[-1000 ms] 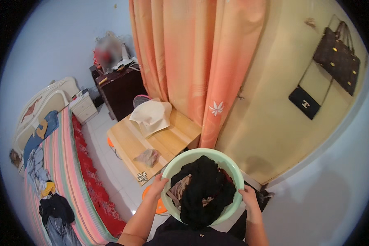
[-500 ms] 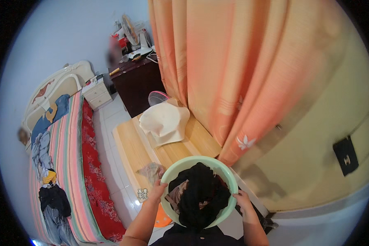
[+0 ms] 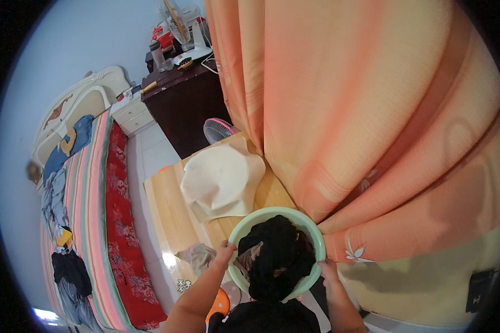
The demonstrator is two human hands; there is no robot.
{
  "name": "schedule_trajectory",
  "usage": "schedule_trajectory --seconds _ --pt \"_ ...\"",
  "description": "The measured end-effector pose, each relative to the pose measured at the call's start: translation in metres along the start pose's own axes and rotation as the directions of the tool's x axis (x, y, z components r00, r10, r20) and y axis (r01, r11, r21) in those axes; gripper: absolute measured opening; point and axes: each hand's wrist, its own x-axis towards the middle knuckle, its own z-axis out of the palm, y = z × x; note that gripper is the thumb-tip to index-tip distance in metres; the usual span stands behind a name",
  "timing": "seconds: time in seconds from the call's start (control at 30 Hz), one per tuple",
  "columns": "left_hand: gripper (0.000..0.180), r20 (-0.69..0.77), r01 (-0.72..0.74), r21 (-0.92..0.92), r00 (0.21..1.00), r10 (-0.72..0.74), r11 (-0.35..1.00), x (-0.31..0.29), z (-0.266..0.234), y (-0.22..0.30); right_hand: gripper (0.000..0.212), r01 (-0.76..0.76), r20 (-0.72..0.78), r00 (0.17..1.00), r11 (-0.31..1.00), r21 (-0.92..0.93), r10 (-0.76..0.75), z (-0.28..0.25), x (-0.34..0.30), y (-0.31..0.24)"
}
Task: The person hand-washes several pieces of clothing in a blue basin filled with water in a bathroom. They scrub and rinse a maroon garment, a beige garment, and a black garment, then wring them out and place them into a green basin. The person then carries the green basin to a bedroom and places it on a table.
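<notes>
Between my hands I carry a pale green basin (image 3: 320,244), held close to my body. Dark clothes (image 3: 275,250), mostly black with a brownish piece at the left, are heaped inside it. My left hand (image 3: 225,255) grips the left rim, and my right hand (image 3: 328,271) grips the right rim. Just left of the basin, a crumpled greyish cloth (image 3: 196,258) lies on the wooden table (image 3: 164,194). Beyond the basin, a cream cloth (image 3: 222,177) drapes over something rounded on the same table.
An orange curtain (image 3: 339,111) hangs along the right side. At the left stands a bed with a striped cover (image 3: 83,194) and loose clothes (image 3: 71,272). Farther back are a dark cabinet (image 3: 186,111) bearing a fan (image 3: 175,25), and a white nightstand (image 3: 132,115). An orange stool (image 3: 219,305) shows below the table.
The view has shifted toward the table and curtain, and the curtain now fills more of the right side. Both hands keep their hold on the basin, which has come closer to the curtain.
</notes>
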Motion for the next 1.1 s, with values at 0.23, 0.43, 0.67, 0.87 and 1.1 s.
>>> schedule_trajectory --seconds 0.23,0.43,0.67,0.87,1.1 --pt "0.052 0.005 0.037 0.0 0.999 -0.037 0.999 0.013 0.014 0.018 0.02 0.03 0.092 0.994 0.949 0.313 -0.062 0.002 0.031 -0.054" --pt "0.051 -0.093 -0.081 0.096 0.992 0.09 0.992 0.012 -0.01 -0.019 0.027 -0.024 0.227 0.974 0.986 0.164 -0.014 -0.031 -0.015 -0.041" --pt "0.041 0.214 -0.521 0.85 0.484 0.849 0.082 -0.129 -0.024 0.024 0.106 0.774 -0.335 0.367 0.485 -0.407 -0.868 -0.102 -0.172 -0.197" --pt "0.058 0.007 0.17 0.562 0.978 -0.211 0.81 -0.217 -0.064 -0.054 0.109 0.862 -0.212 0.315 0.373 -0.345 -0.925 -0.052 -0.129 -0.307" --pt "0.048 -0.088 0.098 0.656 0.995 -0.054 0.748 -0.279 -0.112 -0.125 0.064 0.888 -0.254 0.144 0.238 -0.392 -0.957 -0.012 -0.007 -0.405"
